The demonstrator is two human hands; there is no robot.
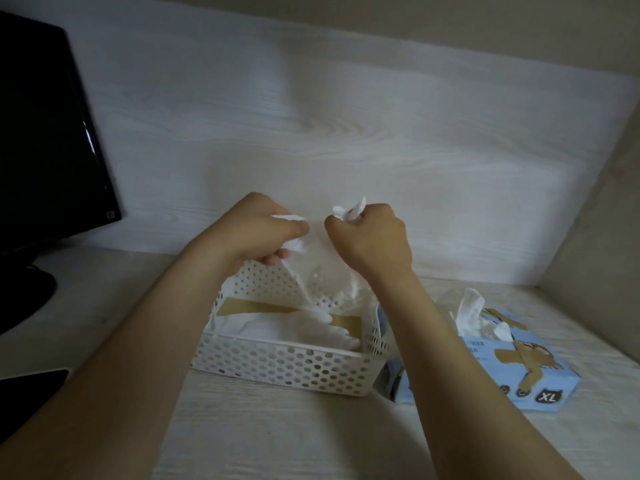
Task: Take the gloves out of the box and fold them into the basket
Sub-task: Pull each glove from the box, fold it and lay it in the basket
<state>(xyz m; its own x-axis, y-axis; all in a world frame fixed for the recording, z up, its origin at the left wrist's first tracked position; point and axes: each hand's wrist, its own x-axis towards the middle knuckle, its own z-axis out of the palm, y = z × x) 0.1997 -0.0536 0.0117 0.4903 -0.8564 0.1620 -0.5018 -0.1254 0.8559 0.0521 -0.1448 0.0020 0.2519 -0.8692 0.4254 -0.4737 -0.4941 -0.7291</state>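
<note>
Translucent plastic is stretched between our hands: our left hand (263, 233) and right hand (370, 237) each grip an edge of one glove (318, 268) with curled fingers, above the white perforated basket (287, 365). Folded gloves (311, 330) lie inside; the blue box (502, 362) sits just right.

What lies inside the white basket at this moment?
White gloves lie in the basket, over a tan strip. The held glove veils its far right corner, so what lies there cannot be told.
</note>
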